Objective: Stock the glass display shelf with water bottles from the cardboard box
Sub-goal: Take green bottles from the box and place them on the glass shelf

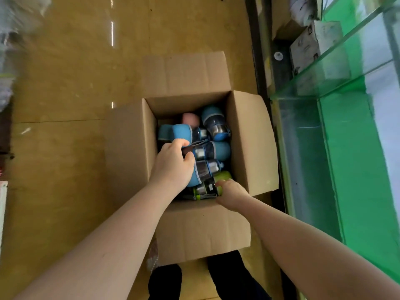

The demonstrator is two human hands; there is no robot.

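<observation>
— Cardboard was most of the picture: the cardboard box (190, 148) sat open on the tan floor (65, 105), flaps spread, with the water bottles (207, 144) heaped inside, mostly blue ones lying crosswise.

— And the hands?

— Both were down in the box. The left hand (173, 165) had its fingers curled over a blue bottle (179, 135) toward the nine o'clock side of the pile. The right hand (230, 194), at about five o'clock in the opening, gripped a green bottle (213, 185) lying on its side against the near wall.

— How far along did the stocking look?

— Hard to call it advanced. The glass display shelf (337, 87) stood at three o'clock from the box, and I could make out no bottles on the panes in view. The box looked quite full. I judged most of the work was left, with two bottles only being grasped, neither lifted clear.

— Anything you couldn't read?

— Plenty. The left palm hid part of what it held, so its grip was partly a guess. A pink object (190, 120) at twelve o'clock in the box was blurred. Lower layers were buried. The shelf ran off the right edge, and small cartons (311, 44) at one o'clock were too smeared to identify.
</observation>
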